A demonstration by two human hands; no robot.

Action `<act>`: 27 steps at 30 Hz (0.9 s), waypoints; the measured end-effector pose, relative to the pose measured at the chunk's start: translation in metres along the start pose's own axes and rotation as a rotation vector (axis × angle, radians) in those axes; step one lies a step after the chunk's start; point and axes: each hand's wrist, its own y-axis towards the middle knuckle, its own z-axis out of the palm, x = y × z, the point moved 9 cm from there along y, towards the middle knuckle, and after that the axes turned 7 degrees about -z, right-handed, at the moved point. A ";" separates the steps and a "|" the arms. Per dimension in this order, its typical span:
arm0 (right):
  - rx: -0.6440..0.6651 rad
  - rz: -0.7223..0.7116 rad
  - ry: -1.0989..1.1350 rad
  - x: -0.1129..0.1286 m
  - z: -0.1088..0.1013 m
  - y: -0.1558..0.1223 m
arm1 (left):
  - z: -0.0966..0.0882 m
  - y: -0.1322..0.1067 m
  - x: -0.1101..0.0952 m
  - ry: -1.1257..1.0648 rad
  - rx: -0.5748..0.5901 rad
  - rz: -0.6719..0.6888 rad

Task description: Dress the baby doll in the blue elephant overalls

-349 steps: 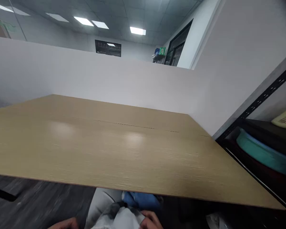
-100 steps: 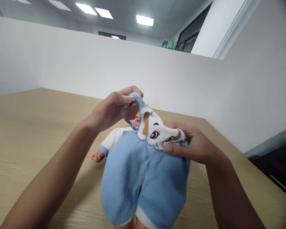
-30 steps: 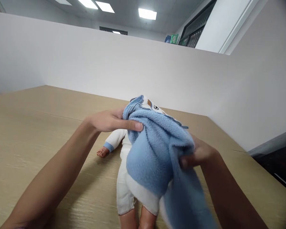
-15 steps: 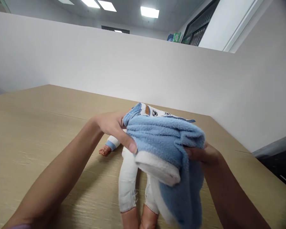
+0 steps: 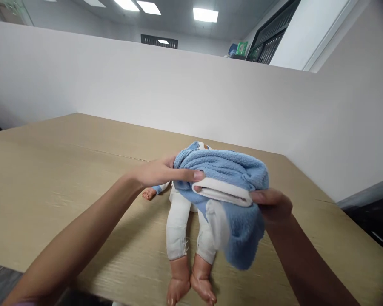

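Note:
Between my two hands is a bunched, fluffy light-blue garment (image 5: 223,161) with white cuffs or trim. My left hand (image 5: 166,172) grips its left side, the thumb lying along the white band (image 5: 221,191). The band's right end is pinched by my right hand (image 5: 272,204). Part of the garment hangs down below my right hand. Under it lies a baby doll (image 5: 177,229) on its back, in white leggings, bare feet toward me. One doll hand (image 5: 149,194) with a blue cuff shows at left; the garment hides the doll's upper body and head.
The doll lies on a wide tan tabletop (image 5: 67,170). A white partition wall (image 5: 147,89) rises along its back and right. A dark object (image 5: 373,212) stands past the right edge. Dark floor (image 5: 0,276) shows at lower left.
My hands have turned the garment so its white band faces me and is raised. My left thumb has moved onto the band. The view has shifted, bringing the doll's feet into sight.

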 end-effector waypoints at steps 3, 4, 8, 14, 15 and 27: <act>-0.011 0.063 0.226 -0.006 0.020 -0.018 | 0.007 -0.021 0.011 -0.076 -0.145 -0.003; 0.007 0.065 0.230 -0.006 0.027 -0.024 | 0.013 -0.028 0.015 -0.101 -0.176 0.004; 0.012 0.103 0.012 -0.011 0.050 -0.049 | 0.048 -0.054 0.033 -0.152 -0.247 0.027; -0.233 0.113 -0.311 -0.018 0.061 -0.080 | 0.073 -0.102 0.088 0.003 -0.647 -0.221; -0.228 0.097 -0.358 -0.019 0.065 -0.082 | 0.077 -0.108 0.095 0.017 -0.685 -0.244; -0.234 0.210 -0.481 -0.073 0.071 -0.096 | 0.086 -0.118 0.164 0.264 -0.795 -0.449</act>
